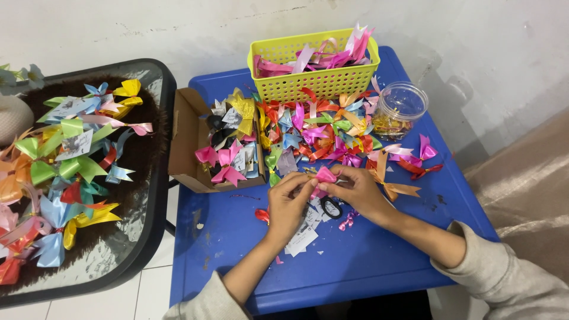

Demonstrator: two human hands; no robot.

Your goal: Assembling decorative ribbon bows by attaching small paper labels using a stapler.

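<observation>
Both hands meet over the middle of a blue table [367,261]. My left hand [288,204] and my right hand [355,191] pinch the same small pink ribbon bow [325,175] between their fingertips, one on each side. Just beyond the bow lies a heap of several coloured ribbon bows [320,127]. Under my hands lie white paper scraps [302,237], black-handled scissors [332,208] partly hidden by my right hand, and a red ribbon piece [262,214]. An orange bow [397,188] lies right of my right hand.
A yellow plastic basket [314,83] holding pink ribbons stands at the table's far edge. A clear plastic jar [402,109] is at the right rear. An open cardboard box [186,148] of bows sits left. A dark glass side table [136,237] with many bows stands further left.
</observation>
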